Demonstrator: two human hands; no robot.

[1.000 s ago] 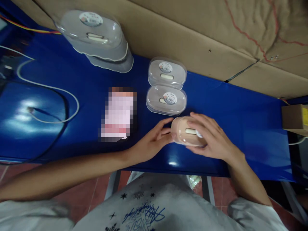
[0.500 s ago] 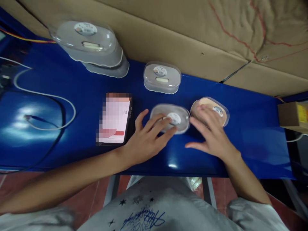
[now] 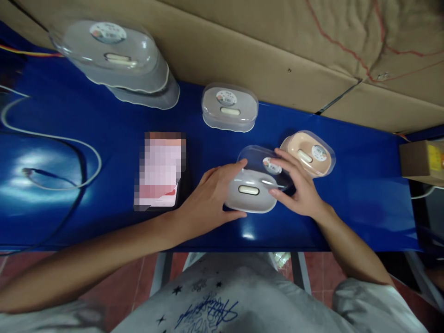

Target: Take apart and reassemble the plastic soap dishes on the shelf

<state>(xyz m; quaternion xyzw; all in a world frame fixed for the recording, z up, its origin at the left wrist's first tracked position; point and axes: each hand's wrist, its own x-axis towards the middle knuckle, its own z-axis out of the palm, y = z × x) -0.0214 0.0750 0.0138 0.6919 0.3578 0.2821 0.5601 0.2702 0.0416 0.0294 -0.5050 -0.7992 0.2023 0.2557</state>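
Note:
Before me is an oval grey plastic box [image 3: 255, 203] with a pale oblong piece in its middle. Its clear lid [image 3: 251, 155], bearing a round label, is raised off it and tilted toward the back. My left hand [image 3: 215, 196] is wrapped round the left end of the grey box, thumb at the front and fingers near the lid's left edge. At the lid's right end, my right hand [image 3: 300, 187] grips it between thumb and fingers. Just behind the right hand lies a beige box [image 3: 305, 145] of the same shape under a clear cover.
A lidded grey box [image 3: 230, 122] stands at the back, and a stack of larger lidded boxes [image 3: 138, 81] at back left. A phone [image 3: 161, 171] with a partly blurred screen lies left. Cables [image 3: 99, 157] cross the blue table [image 3: 367, 199]. A cardboard carton [image 3: 418, 162] stands far right.
The lid has come up off the grey box and tilted back. My right hand has moved left from the beige box onto the lid; my left hand has shifted to the grey box's left end.

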